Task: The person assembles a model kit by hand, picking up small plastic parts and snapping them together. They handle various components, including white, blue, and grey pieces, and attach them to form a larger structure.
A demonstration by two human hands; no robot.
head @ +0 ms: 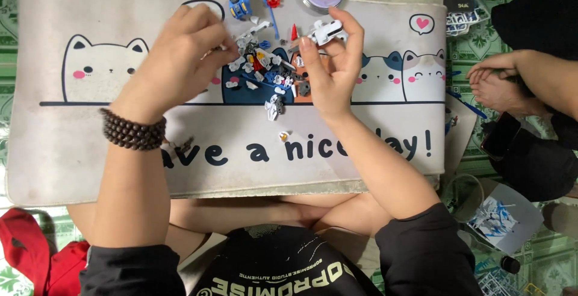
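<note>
Two hands, R hand (pixel 332 70) grip pinching white part (pixel 328 31), L hand (pixel 180 55) on pile (pixel 262 67)

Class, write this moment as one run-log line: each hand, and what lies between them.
left hand: over small parts pile | right hand: fingers pinch white part | surface: cat-print mat

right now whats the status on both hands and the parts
Left hand pinching a small white piece. Right hand gripping white model part. Loose parts pile between them on cat mat.
</note>
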